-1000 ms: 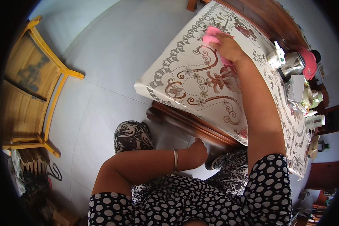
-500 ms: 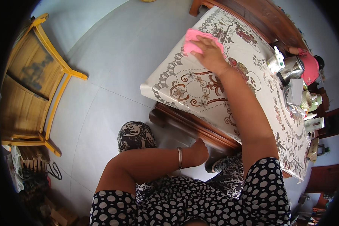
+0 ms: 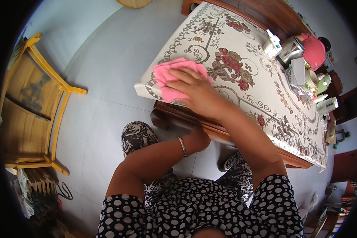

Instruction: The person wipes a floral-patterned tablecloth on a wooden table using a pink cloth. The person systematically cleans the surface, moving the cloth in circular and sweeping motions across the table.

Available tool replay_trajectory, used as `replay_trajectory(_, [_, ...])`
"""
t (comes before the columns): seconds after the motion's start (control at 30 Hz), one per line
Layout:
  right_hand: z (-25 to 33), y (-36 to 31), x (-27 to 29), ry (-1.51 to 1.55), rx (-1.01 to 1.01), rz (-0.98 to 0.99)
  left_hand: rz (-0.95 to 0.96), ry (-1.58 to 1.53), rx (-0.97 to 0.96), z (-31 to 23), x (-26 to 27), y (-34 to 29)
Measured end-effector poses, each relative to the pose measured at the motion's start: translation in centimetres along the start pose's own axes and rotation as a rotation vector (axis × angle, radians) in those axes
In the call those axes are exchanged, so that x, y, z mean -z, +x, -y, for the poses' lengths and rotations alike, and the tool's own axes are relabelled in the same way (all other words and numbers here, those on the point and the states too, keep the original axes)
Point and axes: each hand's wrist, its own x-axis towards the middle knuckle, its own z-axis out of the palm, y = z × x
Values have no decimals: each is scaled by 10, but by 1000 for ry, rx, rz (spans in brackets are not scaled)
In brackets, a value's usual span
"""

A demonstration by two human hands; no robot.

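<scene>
My right hand (image 3: pixel 194 89) presses a folded pink cloth (image 3: pixel 164 77) onto the near left corner of the table's patterned cover (image 3: pixel 261 99). Its fingers lie over the cloth and hold it against the surface. Below the table's front edge is my left hand (image 3: pixel 198 142), with a silver bangle (image 3: pixel 182 147) on its wrist. That hand is bent downward, somewhat blurred, and its fingers are hidden. The cover is cream with red flowers and brown scrolls, over a dark wooden table (image 3: pixel 220 135).
A white bottle (image 3: pixel 272 44), a metal kettle (image 3: pixel 291 50), a clear box (image 3: pixel 296 73) and several containers stand along the table's right side. Behind them is a person in pink (image 3: pixel 314 51). On the left stands a yellow wooden chair (image 3: pixel 27 93) on grey tiles.
My right hand has drawn the cloth toward me and to the left, from farther along the table's left edge to its near corner. My left hand has shifted slightly left and up.
</scene>
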Motion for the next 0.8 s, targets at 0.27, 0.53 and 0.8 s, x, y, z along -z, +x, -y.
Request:
replay_trajectory(0.27, [-2,-114,57,-80,-324,-39,-207,36,72,6,-22,12])
replay_trajectory(0.53, [-39,-269,109,-244,-712,-246,-204,68,-22,13,-38,8])
replay_trajectory(0.8, [-111,-429,159,-717,-1146,-284,85,12,-14,-1,15,-12])
